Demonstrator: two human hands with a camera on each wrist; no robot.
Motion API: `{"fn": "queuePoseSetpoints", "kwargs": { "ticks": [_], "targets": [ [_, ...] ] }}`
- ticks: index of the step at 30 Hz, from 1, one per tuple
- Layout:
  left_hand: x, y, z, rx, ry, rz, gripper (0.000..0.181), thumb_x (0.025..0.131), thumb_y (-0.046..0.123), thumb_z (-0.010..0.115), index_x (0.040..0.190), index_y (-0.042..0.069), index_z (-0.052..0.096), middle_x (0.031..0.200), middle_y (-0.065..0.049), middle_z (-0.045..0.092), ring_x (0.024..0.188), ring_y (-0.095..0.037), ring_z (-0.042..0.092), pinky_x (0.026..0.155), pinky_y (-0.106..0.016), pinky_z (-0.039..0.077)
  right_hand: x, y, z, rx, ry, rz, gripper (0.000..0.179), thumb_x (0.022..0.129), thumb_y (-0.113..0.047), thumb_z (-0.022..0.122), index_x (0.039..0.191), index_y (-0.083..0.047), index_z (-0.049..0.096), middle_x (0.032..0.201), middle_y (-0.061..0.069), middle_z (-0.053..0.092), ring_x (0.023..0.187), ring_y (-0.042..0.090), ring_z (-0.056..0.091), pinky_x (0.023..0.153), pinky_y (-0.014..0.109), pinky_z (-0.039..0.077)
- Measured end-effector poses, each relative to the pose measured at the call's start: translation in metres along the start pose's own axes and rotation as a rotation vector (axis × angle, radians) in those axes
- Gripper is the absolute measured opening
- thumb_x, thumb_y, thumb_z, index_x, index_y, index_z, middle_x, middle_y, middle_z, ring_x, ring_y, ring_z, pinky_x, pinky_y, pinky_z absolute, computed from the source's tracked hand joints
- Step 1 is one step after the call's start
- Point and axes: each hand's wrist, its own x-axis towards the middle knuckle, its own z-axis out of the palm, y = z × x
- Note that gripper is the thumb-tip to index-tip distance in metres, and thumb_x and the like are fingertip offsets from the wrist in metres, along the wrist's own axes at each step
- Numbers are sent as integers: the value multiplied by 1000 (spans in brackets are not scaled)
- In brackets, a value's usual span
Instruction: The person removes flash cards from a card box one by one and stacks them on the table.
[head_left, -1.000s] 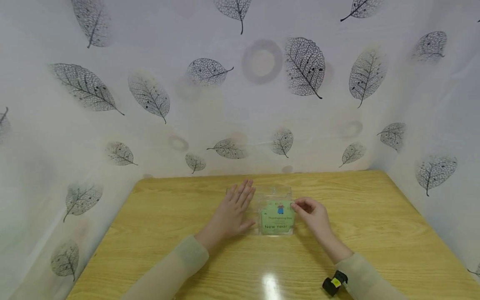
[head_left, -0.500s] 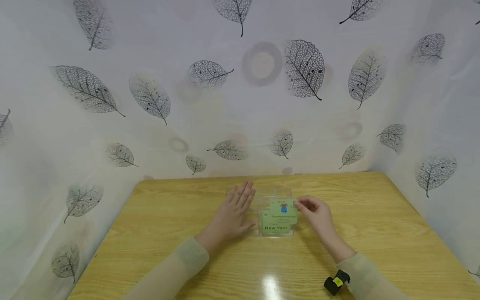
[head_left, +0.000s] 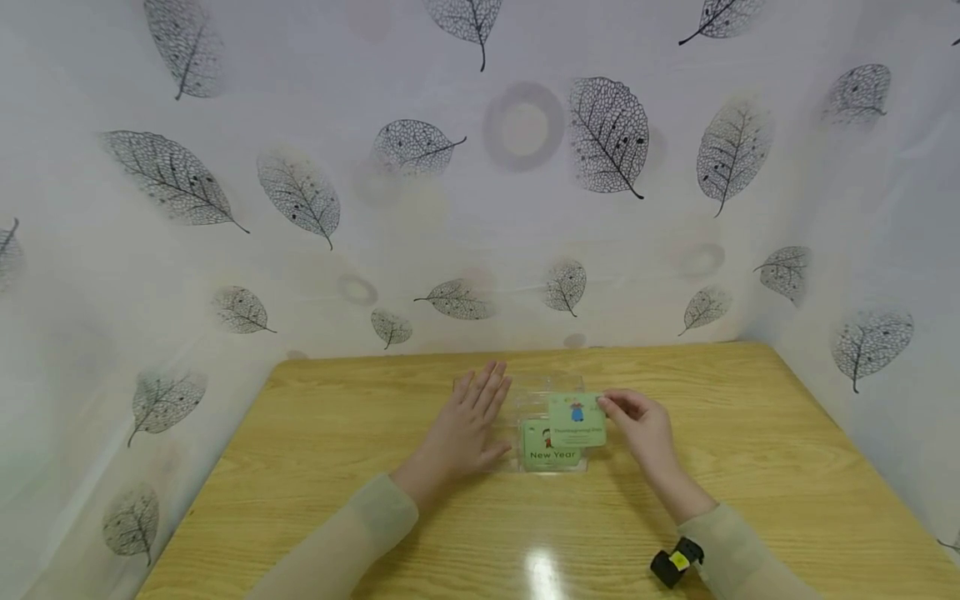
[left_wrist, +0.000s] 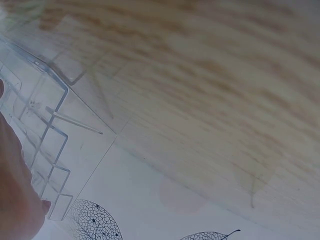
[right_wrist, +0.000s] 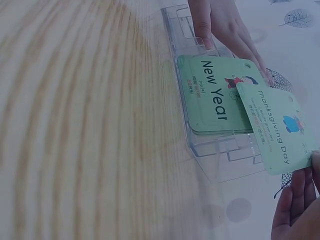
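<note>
The thumb and fingertips of the right hand (head_left: 641, 425) pinch the Thanksgiving Day card (head_left: 577, 423) by its far right corner, a grip that leaves nearly all the printed face uncovered and probably suits so thin a thing. That card is over the right side of the clear holder (head_left: 566, 384), reaching past its right edge and overlapping the New Year card (head_left: 551, 457); whether the two touch I cannot tell. The New Year card lies face up in the holder's right-hand part, where the low wall seems to keep it square. Across the holder's left part rests the left hand (head_left: 468, 421), its fingers straight and pointing away from the person, grasping nothing, its thumb spread toward the cards; the likely reason is to steady so light a piece. Both forearms slant in from the near side of the holder, the right wrist bent slightly inward, a black device (head_left: 675, 564) at that cuff. Beneath the holder is the wooden table (head_left: 300, 467), and beyond it hangs the leaf-patterned backdrop (head_left: 480, 225).
</note>
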Motion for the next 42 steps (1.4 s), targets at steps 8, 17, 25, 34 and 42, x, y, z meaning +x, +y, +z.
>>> {"fn": "queuePoseSetpoints", "kwargs": {
  "ticks": [8,17,25,34,42],
  "targets": [
    [0,0,-2,6,-15,-2,99,87,74,23,151,3,-1,158,-18,-2,145,-33,-6,119,-46,4,1,-1,-5,14,22,17,39,89,-35,63,109,-2,67,93,-6,68,82,-1,61,74,16,52],
    [0,0,-1,4,-7,-4,98,86,74,23,151,3,1,158,-18,-5,145,-33,-5,119,-46,3,3,1,-12,18,49,37,40,90,-36,62,112,-1,66,89,-16,65,82,-1,60,73,13,51],
    [0,0,-2,-5,-14,-3,99,87,74,24,151,3,-2,158,-18,-5,145,-33,-6,119,-46,4,2,3,-21,27,56,60,45,90,-38,61,115,0,63,89,-18,62,83,-1,59,73,13,50],
    [0,0,-1,7,0,-2,99,86,74,21,151,3,-1,158,-18,-4,146,-33,-2,119,-47,7,2,3,-29,61,85,58,46,91,-35,60,117,4,61,89,-19,62,82,-1,59,73,11,50],
    [0,0,-1,4,0,-1,99,86,74,22,151,3,-1,158,-18,-5,146,-33,0,119,-47,7,2,4,-34,108,113,114,47,90,-34,62,118,5,60,87,-19,63,80,-1,60,70,11,50]
  ]
}}
